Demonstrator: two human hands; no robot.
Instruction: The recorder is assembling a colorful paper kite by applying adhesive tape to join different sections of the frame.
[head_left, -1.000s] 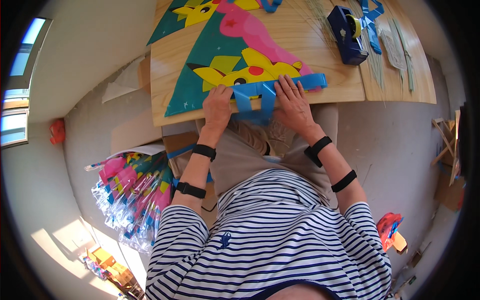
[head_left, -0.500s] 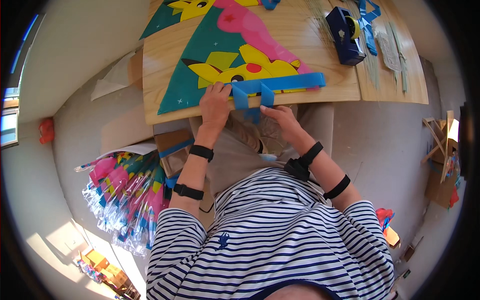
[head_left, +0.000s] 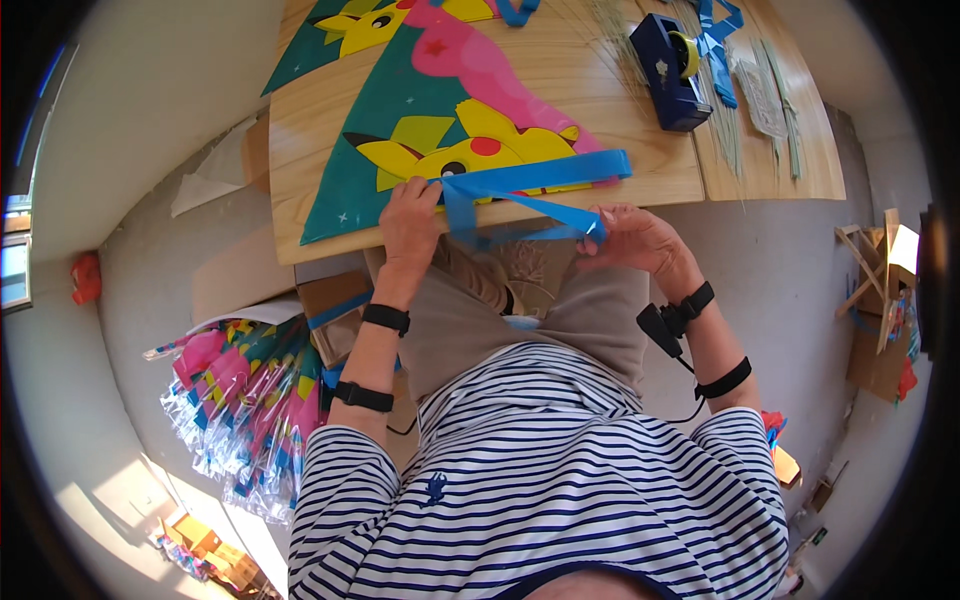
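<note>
The hands (head_left: 408, 222) partly hide the blue ribbon (head_left: 560, 172).

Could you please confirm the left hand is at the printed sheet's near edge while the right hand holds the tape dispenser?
In the head view, the right hand holds the blue ribbon, not the tape dispenser; the left hand is as you say.

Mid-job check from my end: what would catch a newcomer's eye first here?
Probably the green, pink and yellow triangular sheet at the table's near edge, with blue ribbon along its lower side and looping to the right hand. Next, the colourful heap of plastic-wrapped pieces left of the person, then the dark-blue tape dispenser at the table's upper right.
</note>
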